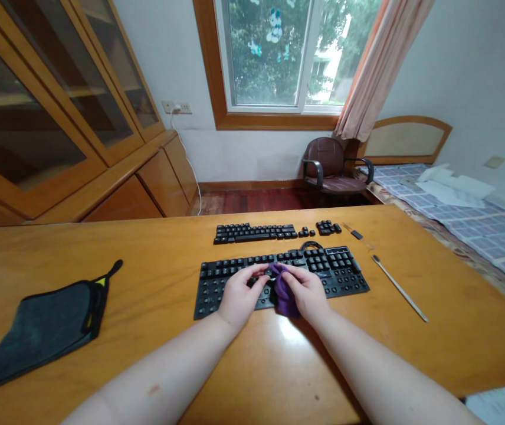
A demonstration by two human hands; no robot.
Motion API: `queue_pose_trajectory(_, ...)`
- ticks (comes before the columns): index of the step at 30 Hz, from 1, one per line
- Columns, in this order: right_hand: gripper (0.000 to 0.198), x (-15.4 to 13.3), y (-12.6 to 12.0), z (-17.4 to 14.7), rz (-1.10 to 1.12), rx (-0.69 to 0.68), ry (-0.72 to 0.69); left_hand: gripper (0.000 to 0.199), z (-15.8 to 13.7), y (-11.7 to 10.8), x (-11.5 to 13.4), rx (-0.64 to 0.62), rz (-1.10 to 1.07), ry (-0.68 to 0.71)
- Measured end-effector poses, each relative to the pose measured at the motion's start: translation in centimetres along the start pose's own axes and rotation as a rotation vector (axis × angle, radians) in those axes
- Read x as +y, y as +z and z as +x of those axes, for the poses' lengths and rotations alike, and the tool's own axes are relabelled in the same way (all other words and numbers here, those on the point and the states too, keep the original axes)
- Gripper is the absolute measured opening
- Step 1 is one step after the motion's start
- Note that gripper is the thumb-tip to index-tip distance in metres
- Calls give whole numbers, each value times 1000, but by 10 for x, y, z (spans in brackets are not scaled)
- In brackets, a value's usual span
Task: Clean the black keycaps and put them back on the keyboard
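Both hands are close together above a black keyboard [345,277] with part of its keys taken off. Between the thumb and fingers of my left hand [242,293] is a small black keycap [269,273]. My right hand [308,293] pinches a purple cloth [287,299], which meets the keycap and hangs down over the keyboard's front edge. Behind the keyboard, loose black keycaps [256,234] lie in rows, with smaller groups of keycaps [327,227] to their right. My hands hide the middle of the keyboard.
A folded grey cloth [53,319] lies at the table's left. On the right are a thin brush [400,289] and a wire keycap puller [357,234]. Past the wooden table [155,354] stand a chair [327,165], a bed [456,200] and a glass-door cabinet [58,171].
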State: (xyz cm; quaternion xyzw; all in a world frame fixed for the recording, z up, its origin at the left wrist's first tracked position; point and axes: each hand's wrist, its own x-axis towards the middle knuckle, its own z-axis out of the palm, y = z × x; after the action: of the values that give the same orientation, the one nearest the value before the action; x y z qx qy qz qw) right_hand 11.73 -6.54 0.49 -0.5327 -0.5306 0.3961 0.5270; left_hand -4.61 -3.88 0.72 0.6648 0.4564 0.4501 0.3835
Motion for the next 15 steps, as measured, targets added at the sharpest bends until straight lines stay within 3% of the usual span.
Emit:
queue_pose_trajectory(9,34,2,1,0,10,-177,72,15,-6,0,5,-121,156,113)
queue_pose_trajectory(15,37,6,0,1,27,-192,47,15,-5,-1,3,-131,181,121)
